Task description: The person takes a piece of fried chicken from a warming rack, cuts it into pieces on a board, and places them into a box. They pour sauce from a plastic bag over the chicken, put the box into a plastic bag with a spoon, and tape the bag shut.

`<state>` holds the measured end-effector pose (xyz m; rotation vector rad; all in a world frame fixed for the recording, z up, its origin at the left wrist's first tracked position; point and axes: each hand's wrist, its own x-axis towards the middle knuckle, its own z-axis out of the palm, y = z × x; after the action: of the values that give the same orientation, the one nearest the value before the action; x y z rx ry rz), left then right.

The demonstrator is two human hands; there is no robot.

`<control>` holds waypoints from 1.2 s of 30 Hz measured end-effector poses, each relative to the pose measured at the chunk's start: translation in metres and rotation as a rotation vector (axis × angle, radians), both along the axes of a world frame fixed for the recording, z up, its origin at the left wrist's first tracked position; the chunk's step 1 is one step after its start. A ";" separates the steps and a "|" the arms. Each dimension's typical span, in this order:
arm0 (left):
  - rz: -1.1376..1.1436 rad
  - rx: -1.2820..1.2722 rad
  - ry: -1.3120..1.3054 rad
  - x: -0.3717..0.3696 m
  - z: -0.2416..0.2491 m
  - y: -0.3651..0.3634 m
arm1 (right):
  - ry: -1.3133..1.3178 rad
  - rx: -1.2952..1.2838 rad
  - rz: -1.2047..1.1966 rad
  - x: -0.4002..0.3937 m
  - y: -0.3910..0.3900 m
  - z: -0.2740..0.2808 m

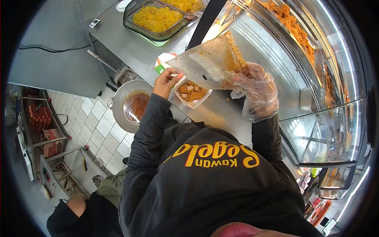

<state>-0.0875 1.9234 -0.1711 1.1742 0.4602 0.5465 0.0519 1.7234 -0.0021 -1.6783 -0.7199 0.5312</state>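
Note:
My left hand (pixel 167 82) is bare, its thumb and fingertips pinched at the raised edge of a paper takeaway box (pixel 193 103). Chopped, brown-crumbed food pieces (pixel 192 91) fill the box. A clear plastic glove covers my right hand (pixel 254 87), whose fingers close on a broad flat greyish sheet (pixel 193 65). Tilted over the box, this sheet has a small dark slot, greasy stains and a thick band of orange-brown crumbs along its right side. The gloved fingers partly hide the held end.
Glass dishes of yellow food (pixel 158 19) stand on the steel counter (pixel 112 29). A large metal pan (pixel 122 89) with reddish-brown sauce is at the left. Fried food (pixel 292 25) lies in the glass display case (pixel 316 130) at right. Another person's knee (pixel 76 204) shows lower left.

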 end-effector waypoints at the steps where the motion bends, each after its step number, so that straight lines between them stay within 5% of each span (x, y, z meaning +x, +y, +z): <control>1: 0.004 -0.015 -0.012 0.000 0.000 0.000 | -0.001 -0.001 0.002 0.001 0.001 -0.002; 10: 0.030 0.011 0.003 -0.003 -0.004 0.000 | -0.254 0.062 0.042 0.008 0.006 -0.013; 13: 0.027 0.003 0.018 -0.005 -0.005 0.002 | -0.602 -0.066 -0.006 0.016 0.002 -0.021; 19: 0.084 -0.016 -0.037 -0.002 -0.006 -0.003 | -0.132 -0.036 0.013 0.001 0.003 -0.001; 21: 0.081 -0.019 -0.015 -0.003 -0.001 -0.004 | 0.232 0.090 0.005 -0.005 0.005 0.005; 36: 0.061 -0.047 -0.018 -0.004 -0.005 -0.002 | 0.119 -0.002 -0.042 -0.003 0.008 0.012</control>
<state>-0.0914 1.9210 -0.1761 1.1123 0.4922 0.5951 0.0492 1.7311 0.0101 -1.6456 -0.5969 0.5967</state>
